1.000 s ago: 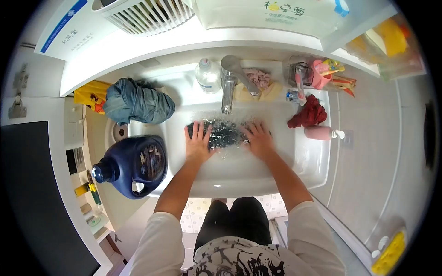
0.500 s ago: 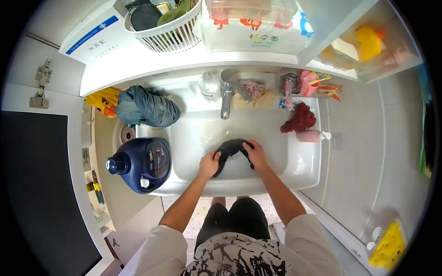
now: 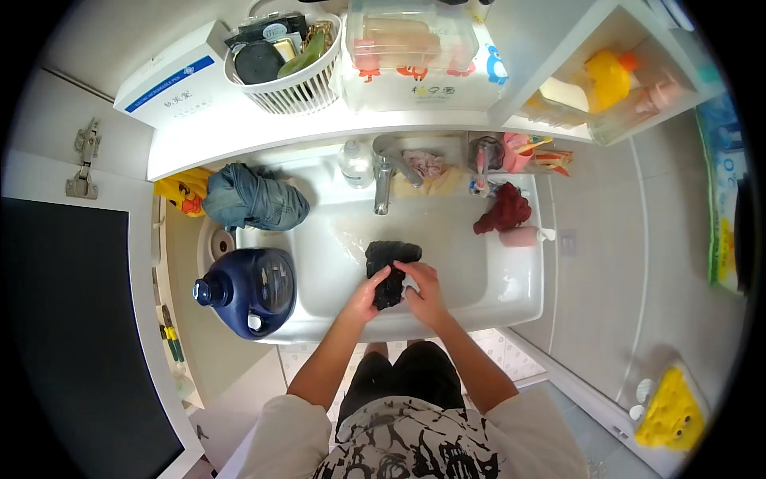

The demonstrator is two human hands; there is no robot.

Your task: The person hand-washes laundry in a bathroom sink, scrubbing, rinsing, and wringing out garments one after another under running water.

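Note:
A wet black cloth (image 3: pixel 386 253) is bunched over the white sink basin (image 3: pixel 463 263), near its front side. My left hand (image 3: pixel 365 298) grips the cloth's left edge, with the thumb on top and the other fingers partly hidden. At the cloth's right side, my right hand (image 3: pixel 425 292) has its fingertips touching the fabric, and a gap shows between thumb and forefinger. The cloth's exact kind cannot be made out. Behind it stands the chrome faucet (image 3: pixel 383 188).
On the left rim are a dark blue detergent jug (image 3: pixel 255 291) and a bundled blue-grey garment (image 3: pixel 254 197). A clear bottle (image 3: pixel 355 164) stands beside the faucet. Along the right rim lie a dark red cloth (image 3: pixel 504 209) and a pink pump bottle (image 3: pixel 520 236). A white shelf (image 3: pixel 319 130) overhangs the back.
The black cloth went from stretched in an arch between both hands to a bunched heap. My right hand moved left, closer to my left hand. The view shifted slightly.

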